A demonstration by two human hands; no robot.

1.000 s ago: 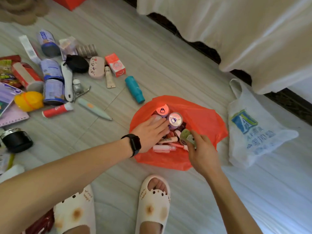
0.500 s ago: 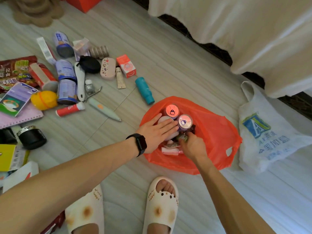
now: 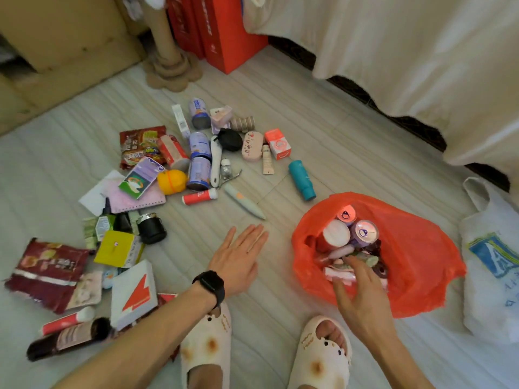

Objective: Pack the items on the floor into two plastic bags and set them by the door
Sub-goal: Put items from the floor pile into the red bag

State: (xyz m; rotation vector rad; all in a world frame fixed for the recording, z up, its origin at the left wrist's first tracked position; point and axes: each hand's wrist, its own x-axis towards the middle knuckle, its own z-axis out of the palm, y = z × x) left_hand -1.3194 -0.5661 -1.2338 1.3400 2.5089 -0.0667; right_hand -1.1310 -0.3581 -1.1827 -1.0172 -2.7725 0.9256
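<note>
Out of the orange bag (image 3: 415,248) comes the left hand (image 3: 238,259), now flat and empty above the floor, fingers straight, just short of the pale green pen (image 3: 244,204). Head view: the right hand (image 3: 362,293) hangs over the bag's mouth, fingers spread loose, holding nothing. Most items lie scattered left of the bag; the white bag (image 3: 491,276) lies flat beside it. Best take the pen and the teal bottle (image 3: 302,179) next, with the right hand pinning the rim open.

Orange-red bag (image 3: 415,265); white bag (image 3: 488,276) with blue print; teal bottle (image 3: 302,179); yellow box (image 3: 118,248).
</note>
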